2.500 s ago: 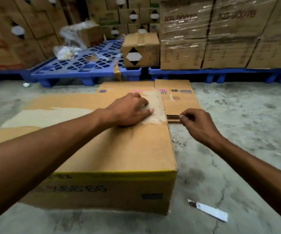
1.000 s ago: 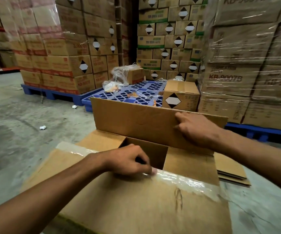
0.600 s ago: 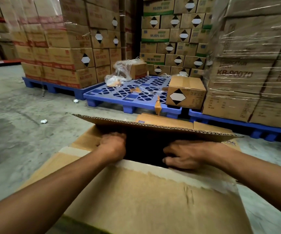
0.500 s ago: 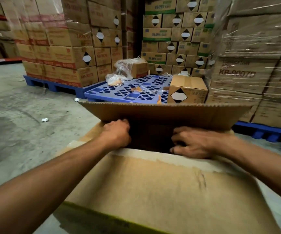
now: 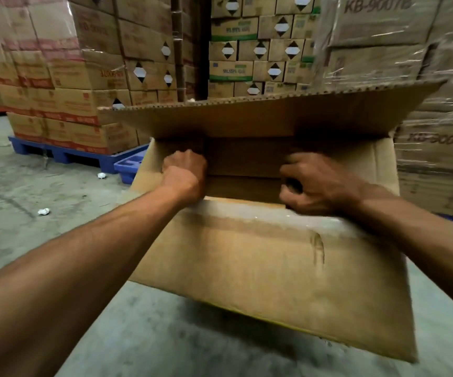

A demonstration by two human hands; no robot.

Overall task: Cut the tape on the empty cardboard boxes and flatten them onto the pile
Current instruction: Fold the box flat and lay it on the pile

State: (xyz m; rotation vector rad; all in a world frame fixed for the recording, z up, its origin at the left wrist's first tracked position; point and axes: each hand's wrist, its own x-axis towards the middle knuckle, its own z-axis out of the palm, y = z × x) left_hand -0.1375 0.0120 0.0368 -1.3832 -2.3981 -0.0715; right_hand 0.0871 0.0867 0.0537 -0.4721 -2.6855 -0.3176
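Stacked cartons [image 5: 89, 85] on blue pallet [image 5: 64, 153] behind cardboard box [image 5: 260, 268]; box open, interior dark; left hand [image 5: 184, 174] and right hand [image 5: 315, 183] fingers curled gripping its flaps

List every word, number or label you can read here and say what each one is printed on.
"KB-9007B": wrapped carton, top right.
"KB-9007B": lower wrapped carton, right; blurred, likely the same code.
Green-banded cartons: print too blurred to read.
Red print on left stack: unreadable.
Diamond labels: no readable text.
Held box: no text visible.
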